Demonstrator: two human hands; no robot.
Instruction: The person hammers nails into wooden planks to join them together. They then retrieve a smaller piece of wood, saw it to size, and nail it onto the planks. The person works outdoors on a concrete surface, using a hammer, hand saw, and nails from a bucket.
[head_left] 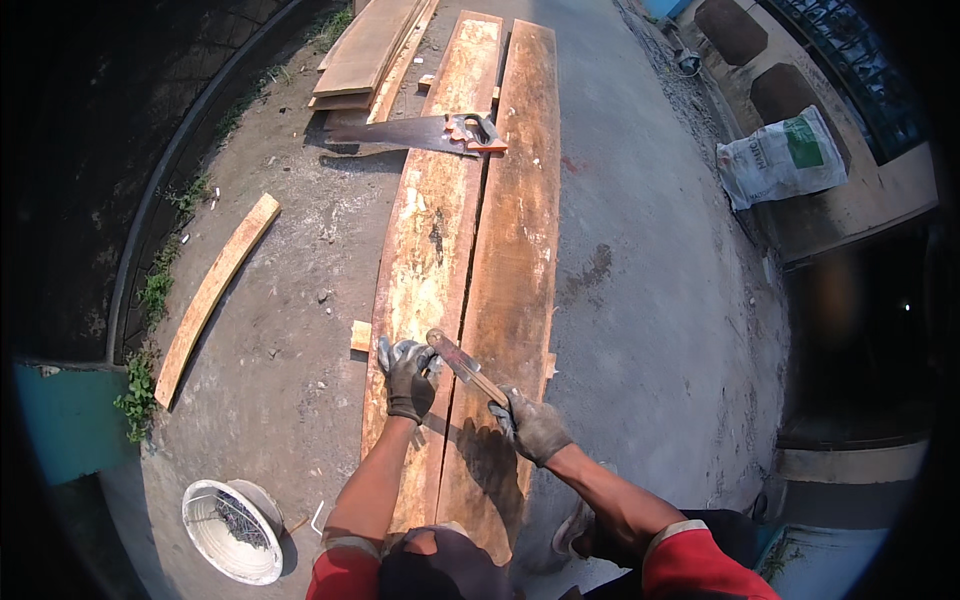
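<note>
Two long weathered planks lie side by side before me, a left plank (415,240) and a right plank (515,230), with a narrow dark gap between them. My left hand (408,380), in a grey glove, rests on the left plank with its fingers drawn together; what they pinch is too small to make out. In my gloved right hand (535,425) is a hammer (465,364), gripped by its wooden handle. Its head hangs over the planks just right of my left fingers. Farther up, a handsaw (415,134) lies across the left plank, its handle near the gap.
Ends of crosspieces (361,336) stick out beneath the planks. At the lower left stands a white bucket (195,545) with nails inside. A narrow board (218,295) lies on the ground; stacked boards (370,55) lie at the far left. A white sack (770,165) leans against the right wall.
</note>
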